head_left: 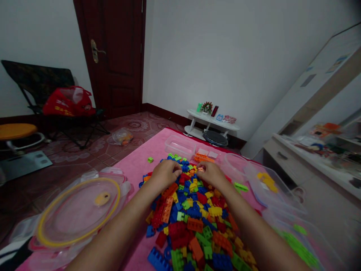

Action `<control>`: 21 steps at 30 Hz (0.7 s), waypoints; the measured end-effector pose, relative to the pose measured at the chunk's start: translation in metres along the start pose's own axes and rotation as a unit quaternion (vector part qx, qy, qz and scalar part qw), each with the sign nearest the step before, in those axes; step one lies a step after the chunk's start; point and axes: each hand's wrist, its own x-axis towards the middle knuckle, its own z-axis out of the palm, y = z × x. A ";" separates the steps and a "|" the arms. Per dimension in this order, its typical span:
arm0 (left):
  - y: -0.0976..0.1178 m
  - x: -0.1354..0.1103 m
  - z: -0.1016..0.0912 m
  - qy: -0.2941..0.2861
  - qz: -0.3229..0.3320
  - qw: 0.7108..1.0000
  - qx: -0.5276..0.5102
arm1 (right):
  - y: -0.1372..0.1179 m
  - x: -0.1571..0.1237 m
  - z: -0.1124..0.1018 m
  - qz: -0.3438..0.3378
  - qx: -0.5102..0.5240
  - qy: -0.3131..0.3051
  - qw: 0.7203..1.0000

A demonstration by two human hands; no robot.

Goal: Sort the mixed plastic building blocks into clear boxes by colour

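Observation:
A long heap of mixed plastic building bricks (194, 214) in red, blue, yellow, green and orange covers the middle of the pink tabletop (141, 150). Over the far left part of the heap, my left hand (166, 173) reaches down with its fingers bent; thumb and forefinger are a little apart, and nothing shows between them. Across from it, my right hand (211, 173) has its fingertips closed on a small light-orange building brick (200, 169) at the heap's far end. Parts of the fingers on both hands are hidden by the hands themselves.
A clear rectangular box (180, 146) stands beyond the heap, beside orange bricks (203, 157). Clear containers on the right hold yellow pieces (267, 181) and green pieces (300, 248). At left lies a round, yellow-rimmed clear lid (79, 210). One green brick (150, 160) sits apart.

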 end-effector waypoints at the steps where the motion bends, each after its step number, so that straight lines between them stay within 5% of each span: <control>1: 0.001 -0.001 -0.001 -0.015 0.001 1.000 0.007 | -0.007 0.002 0.004 -0.005 -0.006 0.002 1.000; 8: 0.001 0.000 -0.005 -0.007 0.004 1.000 0.006 | -0.029 0.001 0.019 0.004 -0.037 -0.002 0.999; 12: -0.001 0.001 -0.007 0.002 -0.007 1.000 0.000 | -0.010 0.015 -0.012 0.010 -0.004 -0.014 1.000; 17: -0.003 0.003 -0.009 -0.001 -0.009 1.000 -0.009 | 0.029 0.048 -0.057 0.083 -0.062 0.086 0.991; 21: -0.005 0.003 -0.013 0.003 -0.023 1.000 -0.003 | 0.034 0.046 -0.058 0.075 -0.078 0.125 0.986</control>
